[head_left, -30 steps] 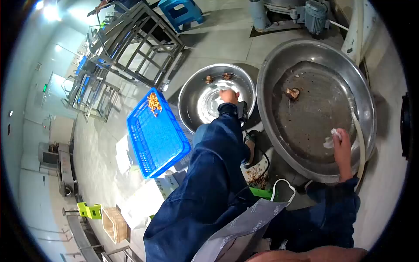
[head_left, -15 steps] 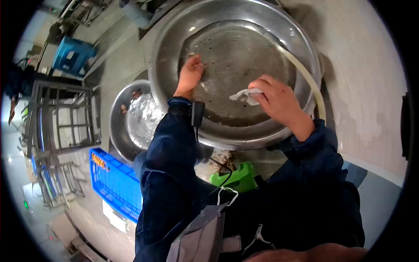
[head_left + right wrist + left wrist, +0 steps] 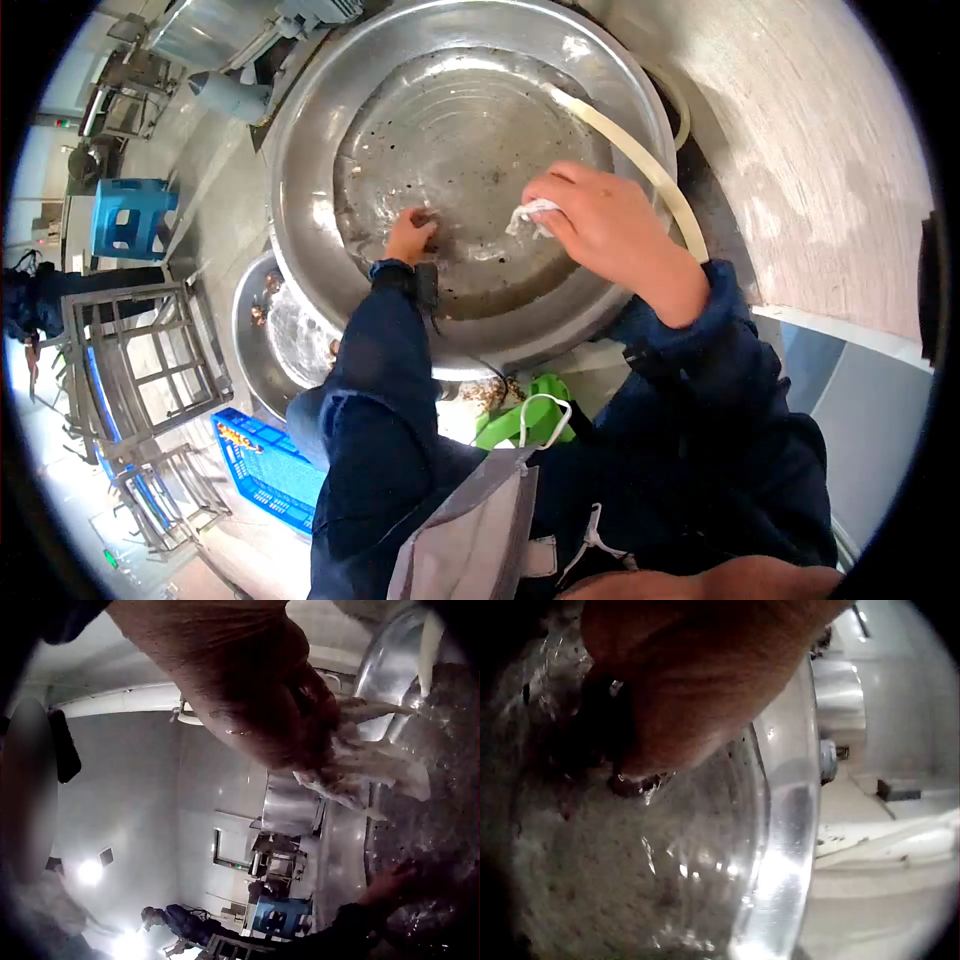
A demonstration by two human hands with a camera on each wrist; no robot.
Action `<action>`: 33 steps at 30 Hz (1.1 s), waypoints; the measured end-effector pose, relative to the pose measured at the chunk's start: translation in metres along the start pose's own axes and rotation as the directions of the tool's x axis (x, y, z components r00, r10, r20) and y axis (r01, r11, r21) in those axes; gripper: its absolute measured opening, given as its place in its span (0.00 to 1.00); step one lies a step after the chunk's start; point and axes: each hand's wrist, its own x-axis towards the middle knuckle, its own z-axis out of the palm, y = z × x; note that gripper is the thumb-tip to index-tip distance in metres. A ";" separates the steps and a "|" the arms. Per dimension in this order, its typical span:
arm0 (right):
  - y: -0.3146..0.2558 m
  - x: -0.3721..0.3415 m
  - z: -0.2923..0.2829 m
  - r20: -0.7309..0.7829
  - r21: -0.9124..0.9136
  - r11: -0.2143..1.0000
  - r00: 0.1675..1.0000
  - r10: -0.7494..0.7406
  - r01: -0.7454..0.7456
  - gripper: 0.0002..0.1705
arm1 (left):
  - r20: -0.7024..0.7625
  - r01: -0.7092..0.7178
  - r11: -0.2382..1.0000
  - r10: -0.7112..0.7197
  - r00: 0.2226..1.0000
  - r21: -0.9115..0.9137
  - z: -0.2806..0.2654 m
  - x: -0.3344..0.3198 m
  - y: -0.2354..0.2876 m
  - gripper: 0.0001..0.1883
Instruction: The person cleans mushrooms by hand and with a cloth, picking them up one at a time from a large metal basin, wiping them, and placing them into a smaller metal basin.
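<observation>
My left hand (image 3: 408, 238) reaches into the shallow murky water of the large metal basin (image 3: 300, 190). Its fingers curl round a dark brown lumpy piece (image 3: 634, 782), mostly hidden by the hand in the left wrist view. Above the basin's right half, my right hand (image 3: 612, 225) pinches a crumpled, wet white cloth (image 3: 532, 216) between thumb and fingers. Loose ends of that cloth hang toward the water in the right wrist view. Brown pieces (image 3: 259, 315) lie in the smaller metal bowl (image 3: 245, 345) at the basin's left.
A pale hose (image 3: 640, 155) runs over the basin's right rim. Left of my legs stands a blue crate (image 3: 270, 465) with small orange bits. A green object (image 3: 530, 412) sits between my knees. Farther off are metal racks (image 3: 150, 350) and a blue stool (image 3: 132, 218).
My left hand has gone from the smaller bowl into the large basin's water, where it grips the brown piece. My right hand has moved inward with the cloth. The view has turned toward the basin.
</observation>
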 end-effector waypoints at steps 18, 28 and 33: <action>-0.054 0.001 0.063 -0.139 0.742 0.669 0.986 0.093 0.041 0.12 | 0.112 -0.071 0.481 0.341 0.933 -0.874 -0.008 -0.230 0.156 0.33; -0.052 0.009 0.093 -0.143 0.593 0.804 0.988 0.051 0.044 0.08 | 0.085 -0.312 0.777 0.422 0.903 -0.547 0.019 -0.213 0.137 0.20; -0.082 0.003 0.084 -0.157 0.267 0.874 0.913 -0.375 0.405 0.06 | -0.068 -0.611 0.677 0.645 0.761 -0.410 0.012 -0.201 0.141 0.16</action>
